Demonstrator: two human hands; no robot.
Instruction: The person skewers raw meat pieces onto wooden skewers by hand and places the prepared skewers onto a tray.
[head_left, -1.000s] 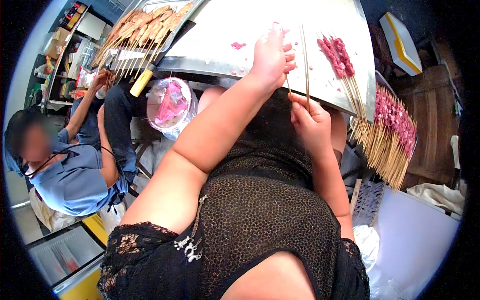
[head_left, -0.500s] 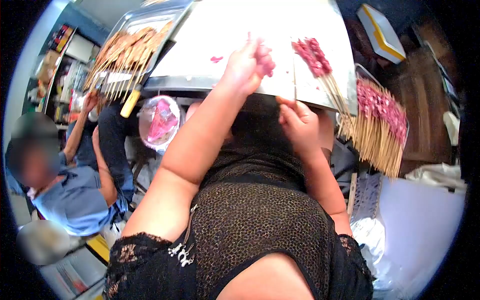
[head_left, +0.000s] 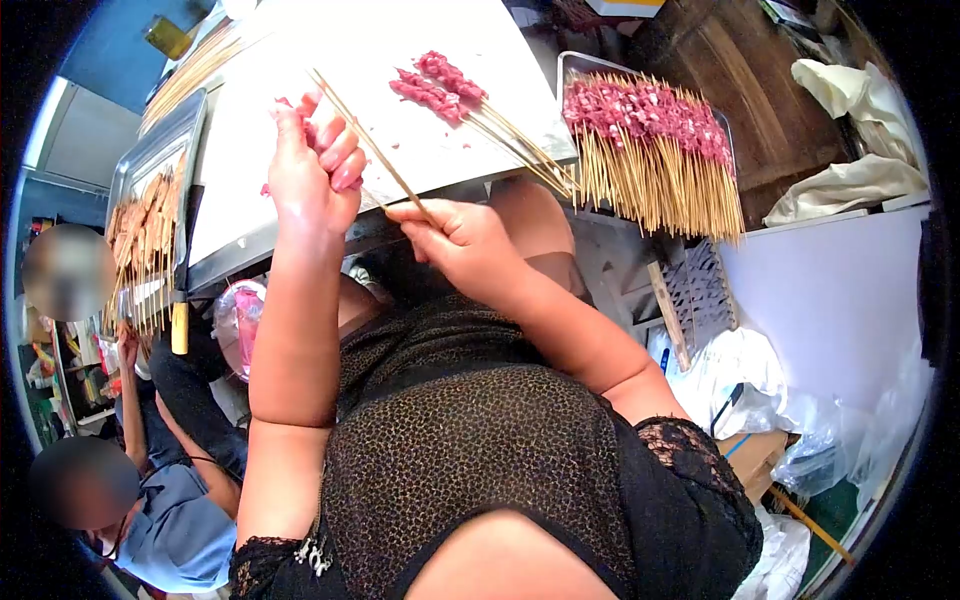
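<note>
Bare stick [head_left: 365,140] slants, in the head view, from our right hand [head_left: 455,240] up over the near edge of the white desk [head_left: 360,55]; whether it is one or two side by side, we cannot tell. Our right fingers are closed around its lower end, and its upper end stands free near our left hand [head_left: 315,180]. Our left fingers are curled, with pink meat [head_left: 283,104] at the tips; what the palm holds is hidden from us. Farther right on the desk we have two lengths of threaded meat [head_left: 430,95] side by side, their sticks reaching past the edge. Just beside the desk's right side, a metal tray [head_left: 562,65] holds a dense row of raw skewers [head_left: 650,112], sticks jutting toward us. Off to our left, another tray [head_left: 155,148] carries browned skewers [head_left: 150,218], with a yellow handle [head_left: 180,328] near them. Below, a person in a blue shirt [head_left: 180,530] has one hand [head_left: 127,343] near those stick ends.
</note>
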